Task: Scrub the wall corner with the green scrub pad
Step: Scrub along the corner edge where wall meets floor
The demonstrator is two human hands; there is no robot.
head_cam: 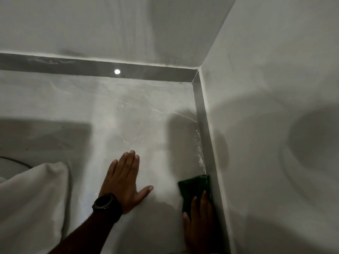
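The green scrub pad point(194, 188) lies pressed on the floor against the grey skirting strip point(203, 132) of the right wall, low in the view. My right hand point(199, 222) holds it down, fingers on top of the pad. My left hand point(124, 180) rests flat on the marble floor to the pad's left, fingers spread, with a black watch point(106, 202) on its wrist. The wall corner point(197, 70) is farther away, up and right of the middle. White flecks point(200, 149) line the floor edge beyond the pad.
White walls meet at the corner, with a grey skirting band point(91, 66) along the back wall that reflects a lamp. A white cloth point(36, 198) lies bunched at the lower left. Shadows cover parts of the pale marble floor point(128, 110).
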